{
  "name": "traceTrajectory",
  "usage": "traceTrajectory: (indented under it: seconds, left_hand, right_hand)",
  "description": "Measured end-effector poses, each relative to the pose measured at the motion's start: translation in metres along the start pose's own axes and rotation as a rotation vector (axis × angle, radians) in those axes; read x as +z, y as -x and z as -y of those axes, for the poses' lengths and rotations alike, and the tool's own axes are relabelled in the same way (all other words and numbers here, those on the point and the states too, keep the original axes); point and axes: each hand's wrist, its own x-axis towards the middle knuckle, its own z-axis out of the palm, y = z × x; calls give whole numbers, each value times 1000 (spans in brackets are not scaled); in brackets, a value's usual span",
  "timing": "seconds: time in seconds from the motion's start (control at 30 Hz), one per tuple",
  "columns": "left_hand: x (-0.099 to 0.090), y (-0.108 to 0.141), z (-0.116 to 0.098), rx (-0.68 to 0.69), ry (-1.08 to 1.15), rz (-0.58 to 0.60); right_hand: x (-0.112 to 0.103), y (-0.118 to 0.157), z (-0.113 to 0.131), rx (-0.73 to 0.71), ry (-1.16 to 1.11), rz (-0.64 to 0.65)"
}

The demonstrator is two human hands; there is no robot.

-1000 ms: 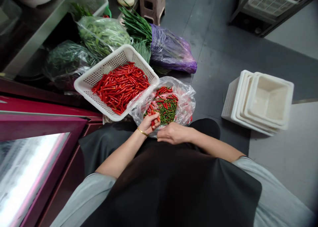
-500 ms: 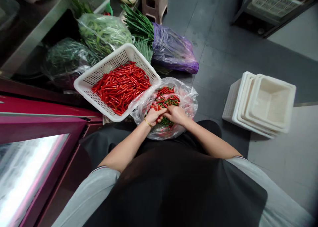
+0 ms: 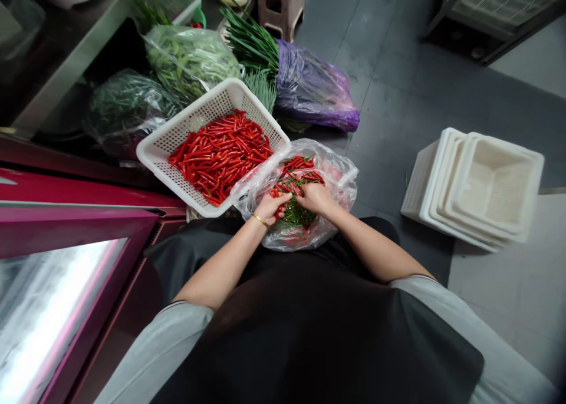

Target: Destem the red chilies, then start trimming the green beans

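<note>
A clear plastic bag [image 3: 338, 183] lies open on my lap, with red chili peppers [image 3: 297, 163] and loose green stems [image 3: 300, 214] in it. Over its left side, my left hand [image 3: 269, 208] is curled around a few red chilies, whose tips show under the fingers. My right hand [image 3: 316, 197] reaches into the bag from the right. Its fingers are pinched at a red chili among the stems; the fingertips are partly hidden. Against the bag's left side stands a white perforated basket [image 3: 154, 150], holding a heap of stemless red chilies [image 3: 221, 153].
Behind the basket lie bagged leafy greens [image 3: 190, 56], a dark bag of greens [image 3: 128, 106] and green stalks in a purple bag [image 3: 316, 88]. A stool [image 3: 280, 6] stands farther back. Stacked white baskets [image 3: 495, 180] are on the right; a magenta-framed cabinet [image 3: 88, 227] is on the left.
My hands have moved slightly apart, from touching over the bag to a small gap. The right fingers now reach among the chilies. The whole view has shifted a little.
</note>
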Motion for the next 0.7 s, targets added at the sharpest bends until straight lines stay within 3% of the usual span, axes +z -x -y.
traceTrajectory:
  seconds: [0.13,0.27,0.4,0.5,0.6,0.7]
  left_hand:
    - [2,1,8,11,61,55]
    - [-15,4,1,-25,145,14]
    - [-20,7,-4,13,98,8]
    - [-13,5,0,79,92,-19]
    - [-6,1,4,109,132,-32]
    - [-7,1,3,137,164,-20]
  right_hand:
    - [-13,17,-5,-197,-133,9]
    - [-10,-25,0,-123,-57,-111]
    - [2,-52,15,-108,78,20]
    - [4,-27,17,-102,78,-30]
    - [-3,6,8,-243,32,-54]
    - [-14,0,-7,-327,-30,-5]
